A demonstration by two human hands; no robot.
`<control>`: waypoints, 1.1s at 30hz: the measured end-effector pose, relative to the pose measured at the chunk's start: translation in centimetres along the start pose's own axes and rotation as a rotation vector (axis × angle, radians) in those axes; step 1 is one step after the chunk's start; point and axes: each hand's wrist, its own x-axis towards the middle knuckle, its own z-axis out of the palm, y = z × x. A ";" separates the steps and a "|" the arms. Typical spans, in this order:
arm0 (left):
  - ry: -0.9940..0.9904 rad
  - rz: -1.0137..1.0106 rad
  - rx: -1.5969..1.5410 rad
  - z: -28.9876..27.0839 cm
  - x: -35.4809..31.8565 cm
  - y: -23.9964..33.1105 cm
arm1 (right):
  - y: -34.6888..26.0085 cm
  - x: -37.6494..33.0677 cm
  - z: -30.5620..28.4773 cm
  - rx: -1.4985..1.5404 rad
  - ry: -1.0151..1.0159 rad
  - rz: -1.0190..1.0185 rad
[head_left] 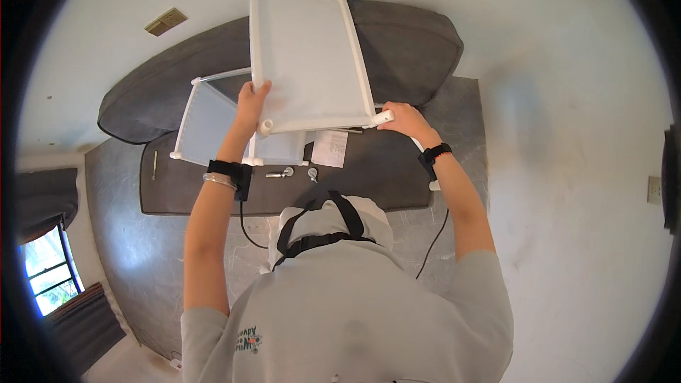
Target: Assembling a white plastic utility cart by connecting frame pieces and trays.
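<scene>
A person lifts a white tray (305, 50) in the upper centre of the frame, the left hand (250, 103) gripping its lower left edge and the right hand (404, 119) closed on its lower right corner. A second white tray (209, 120) rests below it at left on a dark mat (369, 170), beside a paper sheet (330, 147) and small metal casters (287, 172).

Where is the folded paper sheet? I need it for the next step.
In the head view, the paper sheet lies on the dark mat, just below the white tray both hands hold, right of the small metal fittings.
</scene>
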 end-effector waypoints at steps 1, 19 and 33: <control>-0.031 -0.028 -0.105 -0.2 -0.3 0.2 | 0.2 0.1 0.1 0.000 0.000 -0.004; -0.083 -0.017 -0.220 -1.0 -5.8 -0.5 | -1.9 -0.4 2.5 -0.136 0.104 0.299; -0.167 0.243 0.017 1.1 -9.1 -3.9 | -0.5 -0.6 3.0 0.022 0.122 0.687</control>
